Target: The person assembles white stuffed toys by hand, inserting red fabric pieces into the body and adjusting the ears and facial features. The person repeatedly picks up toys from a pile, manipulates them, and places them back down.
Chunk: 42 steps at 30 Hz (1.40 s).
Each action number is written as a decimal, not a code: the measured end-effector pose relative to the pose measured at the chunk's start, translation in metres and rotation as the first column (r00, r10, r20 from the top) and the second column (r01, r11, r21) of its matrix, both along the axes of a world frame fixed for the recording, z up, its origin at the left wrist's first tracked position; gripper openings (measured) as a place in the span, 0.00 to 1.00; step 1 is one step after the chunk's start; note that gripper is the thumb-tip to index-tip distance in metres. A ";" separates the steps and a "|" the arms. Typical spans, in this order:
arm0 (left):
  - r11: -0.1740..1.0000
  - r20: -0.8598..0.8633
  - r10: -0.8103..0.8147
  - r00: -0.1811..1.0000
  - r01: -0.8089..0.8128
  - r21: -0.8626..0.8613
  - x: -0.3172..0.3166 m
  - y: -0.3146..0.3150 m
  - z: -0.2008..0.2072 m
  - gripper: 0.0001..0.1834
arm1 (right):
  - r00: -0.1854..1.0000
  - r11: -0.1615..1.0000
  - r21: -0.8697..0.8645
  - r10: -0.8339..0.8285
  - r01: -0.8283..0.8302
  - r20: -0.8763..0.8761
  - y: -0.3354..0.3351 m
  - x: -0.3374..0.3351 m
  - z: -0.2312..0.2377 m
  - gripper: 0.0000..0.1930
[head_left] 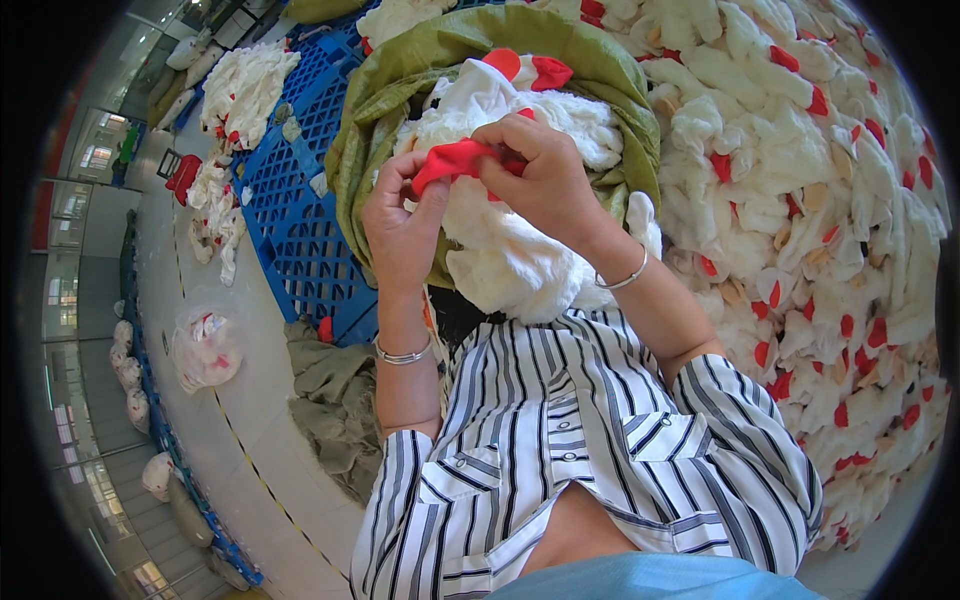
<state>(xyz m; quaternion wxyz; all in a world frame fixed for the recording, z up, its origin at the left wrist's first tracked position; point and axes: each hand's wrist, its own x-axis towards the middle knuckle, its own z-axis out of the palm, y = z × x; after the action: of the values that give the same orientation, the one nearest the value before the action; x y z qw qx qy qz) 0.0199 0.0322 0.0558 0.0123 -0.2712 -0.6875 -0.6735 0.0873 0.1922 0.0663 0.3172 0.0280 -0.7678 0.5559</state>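
Observation:
Between my two hands a piece of red cloth [455, 160] is stretched, part of a white plush skin [515, 255] that hangs down toward my lap. My left hand [405, 220] pinches the left end of the red cloth between thumb and fingers. At its right end my right hand [540, 170] grips with fingertips closed, which hide part of the cloth. Just beyond both hands stands a green woven sack [600, 60] with its rim rolled down, full of white plush pieces with red parts [550, 72].
To the right rises a large heap of white plush skins [720, 230] with red bits. Blue plastic pallets [300, 200] lie at the left, with more plush [245, 90] on them. A grey-green cloth [335, 400] and a clear plastic bag [207, 350] are on the floor.

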 end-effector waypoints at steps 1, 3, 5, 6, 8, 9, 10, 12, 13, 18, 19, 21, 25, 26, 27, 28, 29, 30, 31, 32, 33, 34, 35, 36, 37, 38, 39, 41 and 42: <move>1.000 -0.036 -0.007 0.999 0.007 -0.008 0.002 0.002 -0.002 0.09 | 1.000 0.999 0.024 -0.025 0.026 -0.018 -0.001 -0.001 -0.001 0.07; 1.000 -0.113 -0.017 0.993 0.015 -0.020 0.004 0.005 -0.003 0.09 | 1.000 0.999 0.047 0.014 -0.013 -0.019 -0.003 0.000 0.003 0.09; 1.000 -0.050 -0.025 0.998 0.025 -0.006 0.006 0.002 -0.002 0.08 | 0.990 0.989 0.042 0.142 -0.142 0.012 -0.003 0.008 0.012 0.11; 1.000 -0.030 -0.029 0.999 0.029 -0.003 0.004 -0.002 0.001 0.08 | 0.965 0.960 -0.105 0.260 -0.259 -0.002 -0.002 0.004 0.004 0.13; 0.995 -0.070 -0.095 0.993 0.095 -0.007 0.003 -0.007 0.000 0.08 | 0.932 0.923 -0.232 0.342 -0.309 0.118 0.006 0.005 0.003 0.10; 0.992 -0.086 -0.128 0.988 0.128 -0.008 0.004 -0.009 0.000 0.08 | 0.901 0.904 -0.312 0.371 -0.293 0.227 0.007 0.007 0.007 0.08; 0.989 -0.110 -0.147 0.983 0.143 -0.037 0.005 -0.011 0.001 0.08 | 0.890 0.902 -0.309 0.383 -0.302 0.248 0.007 0.007 0.011 0.07; 0.980 -0.145 -0.189 0.971 0.178 -0.089 0.009 -0.013 0.002 0.09 | 0.865 0.902 -0.301 0.399 -0.310 0.304 0.009 0.011 0.018 0.04; 0.984 -0.139 -0.170 0.976 0.160 -0.078 0.008 -0.015 0.003 0.09 | 0.878 0.921 -0.225 0.375 -0.317 0.299 0.013 0.009 0.017 0.04; 0.997 -0.101 -0.036 0.994 0.030 -0.064 0.012 -0.026 0.017 0.11 | 0.948 0.980 -0.085 0.197 -0.181 0.249 0.019 0.018 0.024 0.07; 0.997 -0.110 -0.078 0.991 0.076 -0.027 0.012 -0.023 0.017 0.11 | 0.960 0.985 -0.050 0.175 -0.168 0.218 0.015 0.020 0.027 0.07; 0.983 -0.215 -0.135 0.967 0.104 -0.149 0.014 -0.018 0.021 0.11 | 0.960 0.971 -0.053 0.238 -0.232 0.148 0.006 0.019 0.025 0.08; 0.972 -0.269 -0.095 0.959 0.031 -0.233 0.000 -0.045 0.027 0.15 | 0.932 0.948 -0.223 0.276 -0.225 0.233 0.029 0.031 0.030 0.07; 0.961 -0.282 0.206 0.937 -0.248 -0.121 -0.005 -0.061 0.032 0.16 | 0.999 0.997 0.071 0.034 -0.035 0.014 0.057 0.030 0.025 0.04; 0.902 -0.178 0.427 0.886 -0.432 0.015 -0.024 -0.098 0.028 0.15 | 0.955 0.950 0.126 -0.270 0.285 -0.125 0.094 0.029 0.014 0.05; 0.879 -0.122 0.458 0.881 -0.428 0.208 -0.031 -0.123 0.038 0.15 | 0.991 0.862 -0.506 -0.077 0.011 -0.109 0.133 0.041 0.021 0.09; 0.820 -0.063 0.477 0.877 -0.418 0.390 -0.030 -0.137 0.046 0.15 | 0.962 0.829 -0.538 -0.250 0.152 -0.114 0.128 0.053 0.047 0.10; 0.744 -0.028 0.516 0.856 -0.432 0.510 -0.025 -0.138 0.049 0.14 | 0.962 0.891 -0.432 -0.227 0.143 -0.151 0.131 0.064 0.054 0.11; 0.655 0.011 0.548 0.837 -0.437 0.617 -0.021 -0.137 0.053 0.15 | 0.956 0.909 -0.407 -0.196 0.093 -0.220 0.130 0.072 0.064 0.11; 0.872 -0.372 0.465 0.803 -0.344 0.349 -0.020 -0.152 0.072 0.16 | 0.947 0.919 -0.391 -0.162 0.044 -0.276 0.128 0.081 0.076 0.11; 0.788 -0.135 0.409 0.903 -0.274 0.551 -0.012 -0.142 0.091 0.11 | 0.935 0.931 -0.364 -0.123 -0.008 -0.334 0.126 0.086 0.087 0.10; 0.844 -0.256 0.409 0.876 -0.257 0.471 -0.013 -0.137 0.107 0.11 | 0.927 0.935 -0.354 -0.133 0.000 -0.350 0.121 0.083 0.101 0.10; 0.866 -0.257 0.337 0.906 -0.191 0.461 -0.027 -0.127 0.115 0.11 | 0.919 0.947 -0.305 -0.210 0.105 -0.334 0.124 0.070 0.106 0.11; 0.886 -0.260 0.271 0.927 -0.135 0.443 -0.039 -0.119 0.126 0.11 | 0.906 0.944 -0.263 -0.280 0.200 -0.317 0.133 0.050 0.113 0.11; 0.863 -0.150 0.138 0.979 -0.045 0.504 -0.057 -0.110 0.134 0.12 | 0.870 0.925 -0.079 -0.377 0.372 -0.319 0.142 0.026 0.122 0.12; 0.834 -0.166 0.092 0.982 0.015 0.552 -0.079 -0.095 0.141 0.14 | 0.830 0.909 -0.026 -0.391 0.416 -0.398 0.149 -0.002 0.130 0.14; 0.798 -0.188 0.038 0.981 0.084 0.597 -0.099 -0.076 0.148 0.16 | 0.792 0.870 0.040 -0.428 0.492 -0.436 0.169 -0.029 0.133 0.14; 0.808 -0.111 -0.063 0.992 0.117 0.578 -0.122 -0.048 0.144 0.23 | 0.744 0.764 0.144 -0.538 0.629 -0.395 0.204 -0.071 0.131 0.18; 0.854 -0.009 -0.068 0.998 0.063 0.516 -0.127 -0.042 0.133 0.27 | 0.834 0.864 0.117 -0.424 0.489 -0.352 0.201 -0.084 0.129 0.19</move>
<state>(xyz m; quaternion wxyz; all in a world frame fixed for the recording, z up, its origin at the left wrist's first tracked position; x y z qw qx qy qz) -0.1071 -0.0100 0.1883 0.0581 -0.2780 -0.4724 -0.8344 0.0033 0.3936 0.1956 0.5548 -0.0367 -0.7438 0.3710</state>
